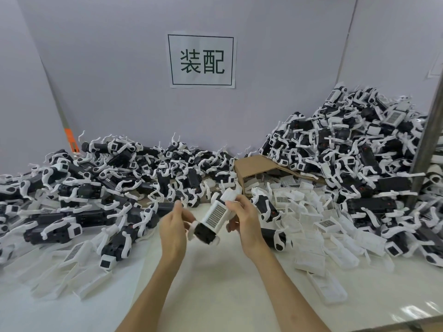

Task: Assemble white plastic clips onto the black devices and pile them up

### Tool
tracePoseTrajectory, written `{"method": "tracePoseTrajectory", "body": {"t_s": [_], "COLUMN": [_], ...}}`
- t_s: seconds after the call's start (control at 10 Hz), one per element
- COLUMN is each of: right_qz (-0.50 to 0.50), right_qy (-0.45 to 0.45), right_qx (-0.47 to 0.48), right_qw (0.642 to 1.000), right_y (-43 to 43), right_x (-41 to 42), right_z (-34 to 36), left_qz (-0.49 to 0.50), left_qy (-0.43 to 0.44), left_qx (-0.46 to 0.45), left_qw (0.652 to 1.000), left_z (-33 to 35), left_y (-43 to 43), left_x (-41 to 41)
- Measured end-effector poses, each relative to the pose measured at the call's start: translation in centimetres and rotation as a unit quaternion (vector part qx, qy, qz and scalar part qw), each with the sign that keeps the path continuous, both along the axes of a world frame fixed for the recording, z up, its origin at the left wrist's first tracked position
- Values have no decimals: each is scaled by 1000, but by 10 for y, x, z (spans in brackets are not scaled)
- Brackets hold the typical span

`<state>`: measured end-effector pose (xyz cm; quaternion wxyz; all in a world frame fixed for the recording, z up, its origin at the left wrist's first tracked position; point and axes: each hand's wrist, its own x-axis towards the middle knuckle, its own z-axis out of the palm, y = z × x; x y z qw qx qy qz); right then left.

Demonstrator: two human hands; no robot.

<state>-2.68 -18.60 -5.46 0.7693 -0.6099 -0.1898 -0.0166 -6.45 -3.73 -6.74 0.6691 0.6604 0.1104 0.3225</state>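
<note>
"Both hands hold what?"
"Left hand (173, 226) grips the black device (204, 233) at its low end. Right hand (242, 216) pinches the white clip (217, 213) on top, above the bench (215, 283)."
"How do I do it well?"
"Line the clip up straight, I think, then push till it sits flat. After, put it on the big pile (354, 149)."

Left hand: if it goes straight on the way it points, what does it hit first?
Probably the heap of clipped devices just beyond the left hand. Its height over the table is unclear, so it may pass above.
</note>
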Motion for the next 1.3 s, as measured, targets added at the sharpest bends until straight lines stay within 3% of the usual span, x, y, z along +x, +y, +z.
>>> {"method": "tracePoseTrajectory", "body": {"t_s": [0.2,0.4,0.5,0.6,0.7,0.8,0.9,1.0,1.1,1.2,1.3], "right_qz": [130,188,293,330,189,76,-11,-79,-9,100,62], "right_qy": [81,69,42,12,-51,-75,-30,-50,-82,-93,-168], "right_qx": [-34,-123,-260,-342,-179,198,120,-120,-268,-368,-314], "right_qw": [988,972,919,880,964,974,992,988,960,920,932], "right_y": [-2,-9,-17,-28,-52,-95,-130,-150,-167,-172,-169], "right_x": [-2,-3,-12,-12,10,40,63,60,40,17,1], "right_z": [-2,10,23,52,116,191,231,230,211,197,205], "left_qz": [14,-10,-44,-73,-77,-81,-91,-108,-108,-109,-97], "left_qy": [9,-8,-4,-4,-1,3,11,23,32,24,28], "left_qx": [-208,-370,-404,-402,-390,-387,-374,-345,-312,-278,-244], "left_qw": [978,929,914,913,918,919,923,932,943,954,965], "left_z": [4,5,4,5,5,5,5,4,1,-2,-2], "left_y": [6,20,23,21,20,18,15,12,9,7,4], "left_x": [1,1,1,2,3,4,3,4,5,6,6]}}
